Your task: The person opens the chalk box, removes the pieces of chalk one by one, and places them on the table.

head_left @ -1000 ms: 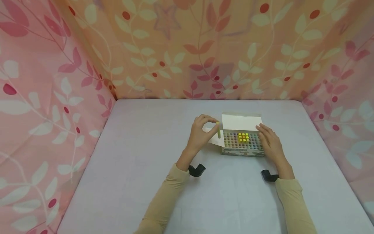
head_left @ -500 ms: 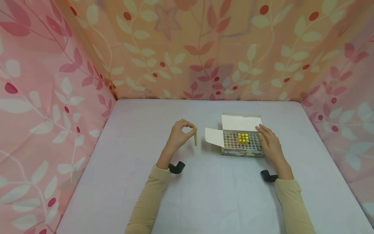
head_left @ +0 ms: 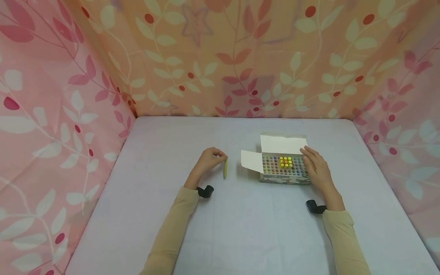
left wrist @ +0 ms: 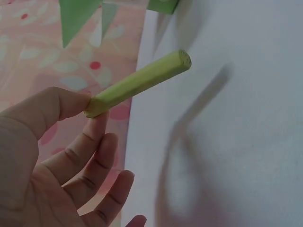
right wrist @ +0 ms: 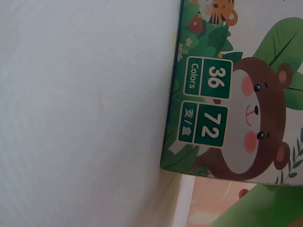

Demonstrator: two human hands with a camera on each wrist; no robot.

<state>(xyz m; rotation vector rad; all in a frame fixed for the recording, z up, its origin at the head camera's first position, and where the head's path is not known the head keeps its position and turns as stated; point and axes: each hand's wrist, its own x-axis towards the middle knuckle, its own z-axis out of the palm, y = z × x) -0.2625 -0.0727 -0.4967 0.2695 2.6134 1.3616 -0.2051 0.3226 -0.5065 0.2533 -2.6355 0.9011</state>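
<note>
In the head view my left hand (head_left: 207, 160) pinches the top end of a yellow-green crayon (head_left: 225, 169) between thumb and forefinger. It hangs nearly upright, left of the box. The left wrist view shows the crayon (left wrist: 142, 82) as a faceted stick, its far end apart from its shadow on the cloth; the other fingers are loosely bent. My right hand (head_left: 317, 170) rests along the right side of an open cardboard box (head_left: 285, 178), fingers extended, holding nothing. Inside, a small block of yellow-ended crayons (head_left: 286, 162) stands out among rows of round coloured spots.
The box's white lid (head_left: 283, 145) leans back, and a white side flap (head_left: 252, 160) sticks out to the left. A white cloth covers the table (head_left: 165, 160). Flowered curtains (head_left: 192, 57) enclose the back and sides. A black device (head_left: 206, 191) sits at the left wrist.
My left hand has carried the crayon left, away from the box's side flap, and then lowered it towards the table. My right hand has stayed at the box.
</note>
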